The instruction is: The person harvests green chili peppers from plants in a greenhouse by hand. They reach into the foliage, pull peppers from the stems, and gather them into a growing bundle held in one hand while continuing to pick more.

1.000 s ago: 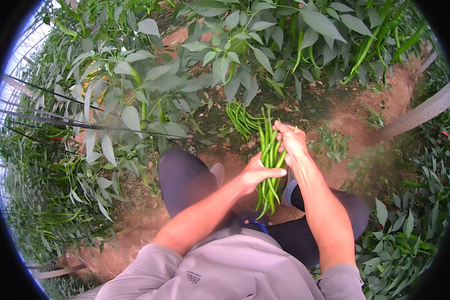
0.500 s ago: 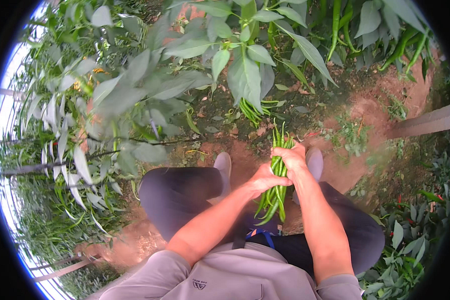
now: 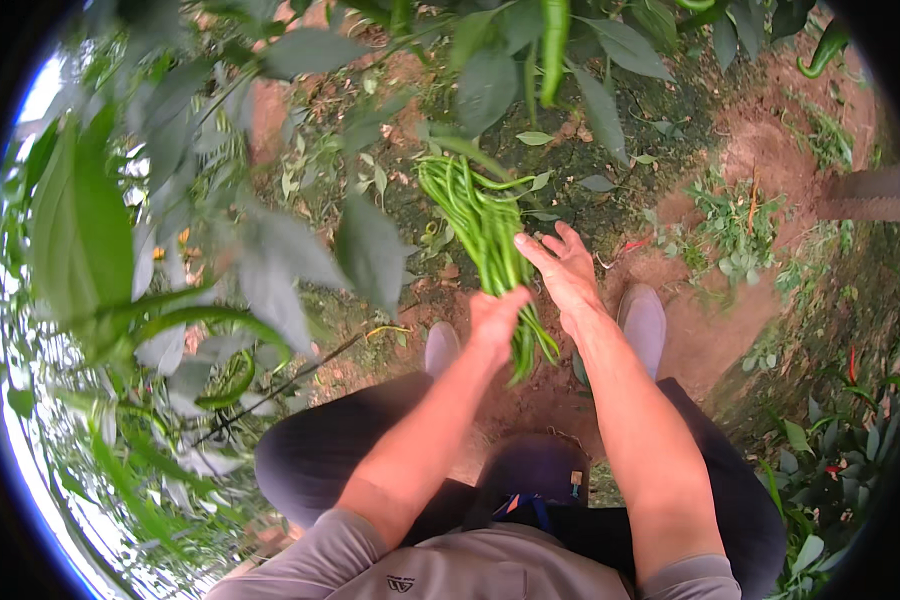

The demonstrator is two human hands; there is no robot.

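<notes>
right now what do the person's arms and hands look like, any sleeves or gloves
Both arms are bare from short grey-beige sleeves down; the shirt has a small dark mark on the chest. The left hand and right hand wear no gloves, and no rings or watch show.

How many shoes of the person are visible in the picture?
2. The left shoe is on the soil below the left hand; the right shoe is beside the right hand. Neither is hidden.
</notes>
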